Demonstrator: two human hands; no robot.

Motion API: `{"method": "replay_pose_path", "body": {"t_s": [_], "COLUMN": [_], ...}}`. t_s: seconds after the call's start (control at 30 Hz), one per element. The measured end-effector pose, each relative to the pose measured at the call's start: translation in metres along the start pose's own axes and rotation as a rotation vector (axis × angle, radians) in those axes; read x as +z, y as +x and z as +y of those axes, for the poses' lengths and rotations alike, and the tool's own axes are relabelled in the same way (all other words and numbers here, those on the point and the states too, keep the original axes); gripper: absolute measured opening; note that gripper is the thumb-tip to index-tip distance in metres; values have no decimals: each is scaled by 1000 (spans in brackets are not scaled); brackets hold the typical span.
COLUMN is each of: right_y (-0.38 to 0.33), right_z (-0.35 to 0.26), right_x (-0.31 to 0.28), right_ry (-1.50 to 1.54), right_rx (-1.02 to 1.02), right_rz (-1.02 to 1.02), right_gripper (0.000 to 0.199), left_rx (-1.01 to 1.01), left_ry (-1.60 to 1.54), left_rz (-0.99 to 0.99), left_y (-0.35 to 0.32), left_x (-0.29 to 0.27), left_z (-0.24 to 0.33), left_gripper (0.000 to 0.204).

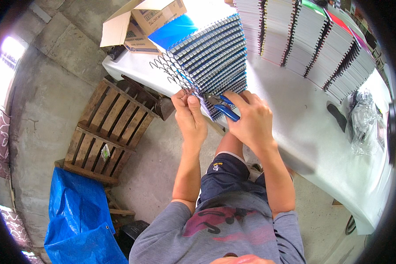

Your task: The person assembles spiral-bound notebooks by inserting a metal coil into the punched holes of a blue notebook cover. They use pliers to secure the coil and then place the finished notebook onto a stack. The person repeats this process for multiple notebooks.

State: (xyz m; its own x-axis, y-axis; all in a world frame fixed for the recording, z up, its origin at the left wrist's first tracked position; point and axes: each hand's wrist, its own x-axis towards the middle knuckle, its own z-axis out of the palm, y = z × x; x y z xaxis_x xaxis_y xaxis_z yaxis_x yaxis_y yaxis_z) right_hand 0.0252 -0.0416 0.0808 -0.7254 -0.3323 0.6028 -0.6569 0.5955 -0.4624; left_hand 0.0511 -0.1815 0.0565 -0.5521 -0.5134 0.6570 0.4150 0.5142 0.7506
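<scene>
A tall stack of spiral-bound notebooks (215, 48) with blue covers stands on the near edge of the white table, its coil spines toward me. Loose coil ends (169, 69) stick out from its left side. My right hand (253, 115) is closed round blue-handled cutting pliers (225, 107), whose jaws meet the coils low on the stack's left corner. Beside the jaws, my left hand (190, 115) pinches with thumb and fingers at a coil end; the exact grip is partly hidden.
More bound stacks (312, 39) line the far right of the white table (303, 114). Clear plastic wrap (366, 119) and a dark flat piece (336, 116) lie there. An open cardboard box (147, 26) stands behind left. On the floor are a wooden pallet (105, 127) and a blue tarp (79, 215).
</scene>
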Motion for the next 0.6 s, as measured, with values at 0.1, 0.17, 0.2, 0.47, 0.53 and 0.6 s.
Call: {"method": "replay_pose_path", "body": {"t_s": [0.1,0.17,0.2,0.47,0.53,0.6], "right_y": [-2,-3,-4,-1,1,2], "right_z": [1,1,2,7,6,5], "right_x": [3,4,3,-8,-6,-4], "right_ry": [24,28,47,40,4,-20], "right_rx": [41,47,64,2,-20,-34], "right_rz": [-20,-16,-30,92,101,106], "right_gripper": [45,44,45,58,58,57], "left_rx": [64,92,101,30,24,18], "left_ry": [116,169,170,139,105,113], "left_rz": [49,78,95,90,93,87], "left_y": [1,2,2,2,0,0], "left_x": [3,4,6,3,3,3], "left_z": [3,1,-2,2,-3,-1], "left_gripper": [29,30,31,31,31,31]}}
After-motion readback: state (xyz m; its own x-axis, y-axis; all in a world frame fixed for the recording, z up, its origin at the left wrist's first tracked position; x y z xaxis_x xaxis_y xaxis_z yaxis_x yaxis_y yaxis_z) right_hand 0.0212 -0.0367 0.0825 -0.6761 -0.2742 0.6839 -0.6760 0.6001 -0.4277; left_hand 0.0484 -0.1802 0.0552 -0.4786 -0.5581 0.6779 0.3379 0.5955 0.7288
